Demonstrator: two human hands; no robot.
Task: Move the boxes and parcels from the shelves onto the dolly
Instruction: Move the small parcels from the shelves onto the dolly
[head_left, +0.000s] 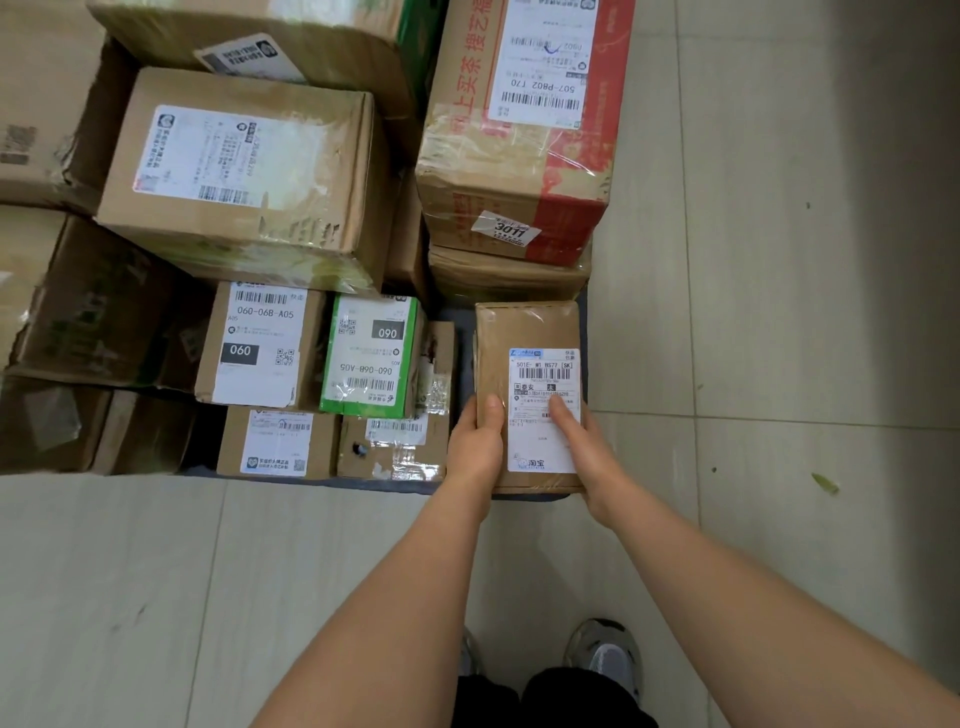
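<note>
From the head view, the left hand and right hand hold a small brown parcel by its near end, each grip closed on it, thumbs on top, at the dolly's front right corner beside the green-labelled box. Its near edge looks past the deck's rim, so it may tip onto the floor if released there.

Both hands, left hand and right hand, grip a small brown parcel at the dolly near-right corner, beside stacked boxes.
</note>
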